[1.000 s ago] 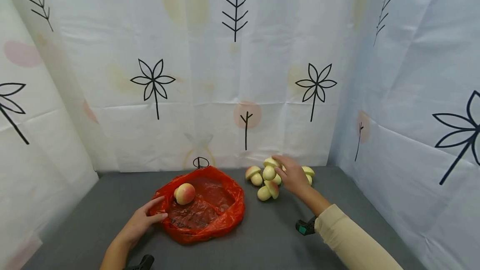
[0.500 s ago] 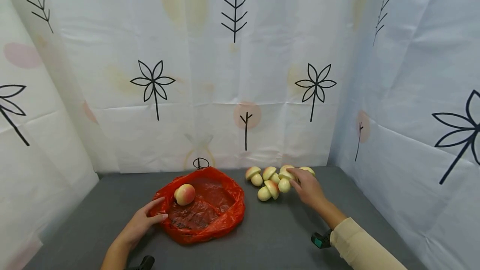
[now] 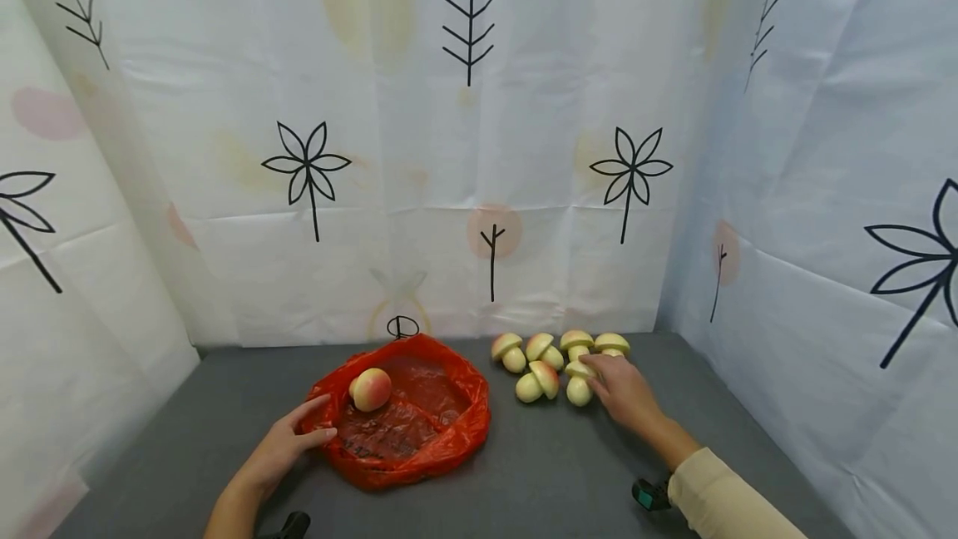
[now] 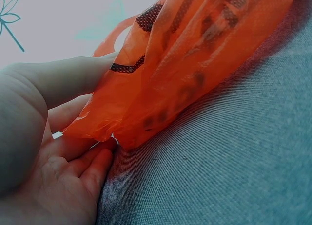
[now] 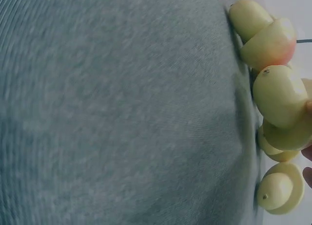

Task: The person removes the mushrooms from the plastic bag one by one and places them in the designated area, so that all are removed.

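Observation:
My left hand [image 3: 277, 449] grips the left rim of an open red plastic bag [image 3: 470, 437], thumb on one side and fingers on the other, as the left wrist view shows its orange-looking film [image 4: 165, 79] between them. Inside the bag lies one toy mushroom with a pink-tinged cap [image 3: 372, 390]. To the right, my right hand [image 3: 630, 396] pinches a pale yellow toy mushroom [image 3: 579, 391] by its cap, at the front of a group. In the right wrist view that mushroom [image 5: 279, 96] appears at the right edge, with only fingertips [image 5: 308, 152] visible.
Several more toy mushrooms [image 3: 544, 350] lie in a loose cluster behind and left of the right hand, one of them [image 3: 537, 383] at the front. The grey tabletop [image 3: 516, 472] ends at white patterned curtains [image 3: 419, 256] at the back and sides.
My right hand has carried the mushroom from atop the cluster rightward and down to the front, leaving the others uncovered. The left hand has kept its hold on the bag.

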`<state>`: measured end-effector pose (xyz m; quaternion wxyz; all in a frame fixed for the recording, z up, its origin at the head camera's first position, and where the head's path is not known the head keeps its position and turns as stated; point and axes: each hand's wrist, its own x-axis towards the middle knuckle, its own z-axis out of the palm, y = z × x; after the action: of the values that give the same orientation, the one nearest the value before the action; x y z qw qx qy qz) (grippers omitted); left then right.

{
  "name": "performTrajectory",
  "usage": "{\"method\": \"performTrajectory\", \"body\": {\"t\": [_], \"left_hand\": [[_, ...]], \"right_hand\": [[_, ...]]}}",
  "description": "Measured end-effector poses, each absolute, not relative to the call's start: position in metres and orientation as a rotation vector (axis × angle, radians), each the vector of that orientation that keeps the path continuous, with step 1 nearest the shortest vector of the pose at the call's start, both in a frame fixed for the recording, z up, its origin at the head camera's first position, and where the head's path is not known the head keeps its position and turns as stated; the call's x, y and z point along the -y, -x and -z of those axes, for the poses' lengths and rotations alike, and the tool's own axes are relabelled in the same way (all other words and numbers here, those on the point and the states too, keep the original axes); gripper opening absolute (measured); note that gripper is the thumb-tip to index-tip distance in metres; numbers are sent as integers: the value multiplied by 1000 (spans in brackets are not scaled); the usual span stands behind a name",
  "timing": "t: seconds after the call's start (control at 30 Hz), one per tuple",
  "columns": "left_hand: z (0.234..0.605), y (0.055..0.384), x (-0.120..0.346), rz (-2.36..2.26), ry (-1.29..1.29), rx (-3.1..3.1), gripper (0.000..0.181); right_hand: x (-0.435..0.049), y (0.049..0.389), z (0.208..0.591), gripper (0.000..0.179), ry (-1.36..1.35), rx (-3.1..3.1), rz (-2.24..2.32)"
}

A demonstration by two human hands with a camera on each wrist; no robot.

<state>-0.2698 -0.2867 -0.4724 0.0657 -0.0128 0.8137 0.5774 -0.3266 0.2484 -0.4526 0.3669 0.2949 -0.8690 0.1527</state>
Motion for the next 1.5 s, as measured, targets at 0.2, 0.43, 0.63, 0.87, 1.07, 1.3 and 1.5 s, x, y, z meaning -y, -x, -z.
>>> {"method": "performTrajectory", "body": {"t": [0.2, 0.43, 0.63, 0.87, 1.07, 1.3, 1.5], "left_hand": [[472, 270, 287, -1750, 34, -2450, 76], [471, 269, 286, -1748, 37, -2455, 76], [473, 269, 287, -1753, 36, -2453, 75], [473, 269, 287, -1742, 27, -2457, 76], [472, 268, 287, -1752, -9, -2461, 74], [471, 267, 286, -1744, -10, -2465, 75], [470, 267, 286, -1742, -9, -2470, 75]], "right_hand": [[-250, 327, 457, 38, -768, 2291, -379], [-246, 326, 459, 39, -705, 2401, -364], [-244, 328, 462, 38, -692, 2398, -386], [-243, 328, 463, 42, -686, 2413, -427], [-243, 327, 461, 44, -702, 2403, -434], [-242, 327, 457, 43, -733, 2360, -427], [-238, 328, 450, 42, -726, 2367, -445]]}}
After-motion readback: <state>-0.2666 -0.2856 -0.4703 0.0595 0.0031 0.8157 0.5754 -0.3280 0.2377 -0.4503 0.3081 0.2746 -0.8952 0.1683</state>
